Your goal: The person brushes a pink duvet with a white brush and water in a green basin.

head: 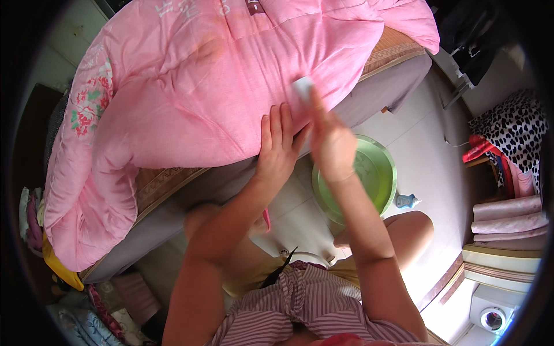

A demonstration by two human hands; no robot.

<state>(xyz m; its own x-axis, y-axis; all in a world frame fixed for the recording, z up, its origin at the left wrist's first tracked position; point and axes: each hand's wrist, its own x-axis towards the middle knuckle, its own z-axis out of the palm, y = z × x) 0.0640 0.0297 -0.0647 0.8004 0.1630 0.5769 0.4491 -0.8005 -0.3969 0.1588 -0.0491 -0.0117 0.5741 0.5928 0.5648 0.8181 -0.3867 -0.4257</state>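
Note:
A thick pink quilt [194, 116] is spread over the bed in front of me, with printed flowers at its left side. My left hand [277, 147] rests on the quilt's near edge, palm down, fingers extended and holding nothing. Just right of it, my right hand [333, 147] grips a small whitish object [304, 88] against the quilt. Motion blur hides what exactly that object is. Faint brownish marks [210, 49] show on the pink fabric farther up. Below my right forearm, a green plastic basin [375, 173] with liquid in it sits on the floor.
A blue-and-white bottle [407, 201] stands beside the basin on the tiled floor [424, 129]. The bed's grey side [389, 93] runs along my front. Spotted fabric [510, 116] covers something at the right. Folded textiles [86, 324] lie low at the left. A washing machine [493, 318] shows beyond a doorway.

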